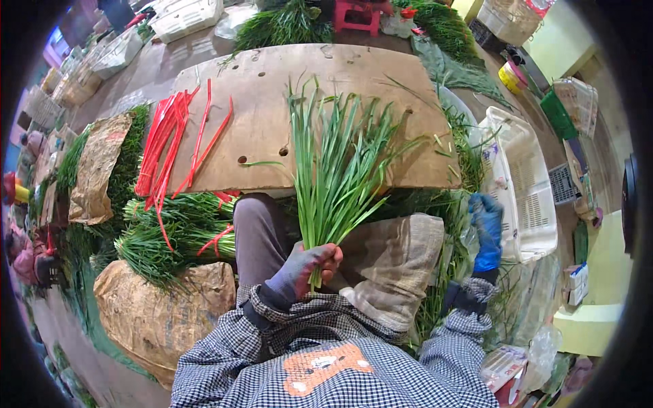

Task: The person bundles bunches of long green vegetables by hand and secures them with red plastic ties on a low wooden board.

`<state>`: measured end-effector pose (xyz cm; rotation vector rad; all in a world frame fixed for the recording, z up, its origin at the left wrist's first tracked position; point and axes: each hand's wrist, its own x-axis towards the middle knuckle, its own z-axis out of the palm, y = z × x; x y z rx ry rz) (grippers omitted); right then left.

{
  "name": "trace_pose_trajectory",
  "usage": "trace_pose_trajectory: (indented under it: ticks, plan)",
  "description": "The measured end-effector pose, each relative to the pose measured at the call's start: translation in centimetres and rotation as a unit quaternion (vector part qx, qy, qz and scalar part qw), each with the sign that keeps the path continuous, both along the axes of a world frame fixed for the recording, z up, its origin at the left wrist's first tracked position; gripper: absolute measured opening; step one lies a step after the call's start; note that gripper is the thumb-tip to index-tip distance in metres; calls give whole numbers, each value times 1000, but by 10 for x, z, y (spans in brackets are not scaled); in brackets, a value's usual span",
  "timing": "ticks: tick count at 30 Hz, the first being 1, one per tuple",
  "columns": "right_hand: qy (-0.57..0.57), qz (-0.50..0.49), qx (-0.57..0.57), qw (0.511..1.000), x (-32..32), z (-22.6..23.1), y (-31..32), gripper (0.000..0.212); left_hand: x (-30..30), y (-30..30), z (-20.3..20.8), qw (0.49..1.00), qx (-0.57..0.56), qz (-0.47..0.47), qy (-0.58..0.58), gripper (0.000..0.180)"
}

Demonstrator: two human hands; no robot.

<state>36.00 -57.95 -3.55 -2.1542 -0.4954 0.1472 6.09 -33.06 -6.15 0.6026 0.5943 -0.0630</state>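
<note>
My left hand [305,270], in a grey-purple fingerless-looking glove, is closed round the lower ends of a bunch of garlic chives [333,170]. The leaves fan out upward over a wooden board [258,88]. My right hand [486,228], in a blue glove, is off to the right beside a heap of loose chives [445,272]. Its fingers are bent but apart, and I see nothing held in them. Red ties [166,136] lie at the board's left side, some hanging over its edge.
Tied chive bundles [177,228] are stacked left of my knee, above a brown sack [166,306]. A white plastic crate [534,183] stands close to my right hand. Beyond the board are more chives [286,30] and a red stool [357,17]. Beige cloth [401,258] covers my lap.
</note>
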Motion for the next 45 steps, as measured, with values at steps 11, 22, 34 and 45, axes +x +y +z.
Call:
trace_pose_trajectory:
  ticks: [11,22,34,45]
  plan:
    - [233,217,36,947,-137,-86,96,31,26,42,35,632,756,-145,-89,57]
    - [51,433,93,895,-189,-31,296,19,24,151,143,444,877,-176,-56,64]
    - [-124,534,17,836,-212,-62,459,39,-43,248,132,552,834,-3,-5,58]
    - [-199,459,51,864,-177,-81,450,19,-42,265,113,574,819,1,18,50]
